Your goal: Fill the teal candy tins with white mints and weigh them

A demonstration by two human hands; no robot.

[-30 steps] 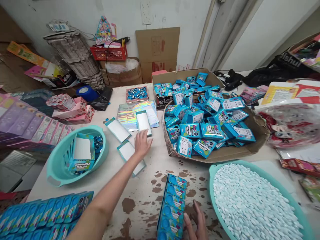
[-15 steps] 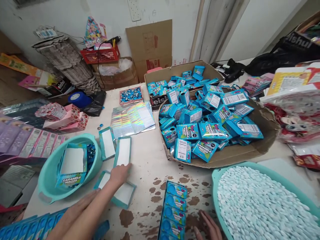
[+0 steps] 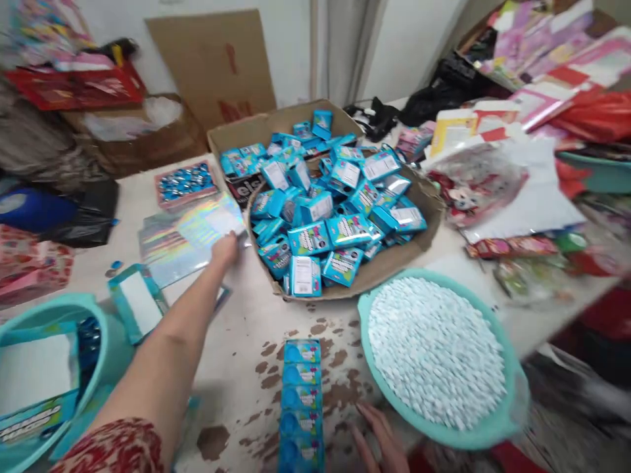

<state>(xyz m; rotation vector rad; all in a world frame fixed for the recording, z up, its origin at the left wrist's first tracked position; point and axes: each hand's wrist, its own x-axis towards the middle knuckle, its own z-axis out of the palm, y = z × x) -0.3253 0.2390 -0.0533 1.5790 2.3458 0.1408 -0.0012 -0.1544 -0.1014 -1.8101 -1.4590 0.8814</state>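
In the left centre of the frame, the left hand is at the edge of shiny sheets; blur hides whether it grips any. At bottom centre, the right hand, fingers parted and empty, is near a row of blue packs.

Bright blue with green and pink on the column of boxy cartons, bottom centre. Pale mint across the small candies, lower right; turquoise around their oval plastic basin. Rainbow sheen over the flat silvery sheets, left of centre. Red-and-cream pattern on the fabric sleeve, lower left.
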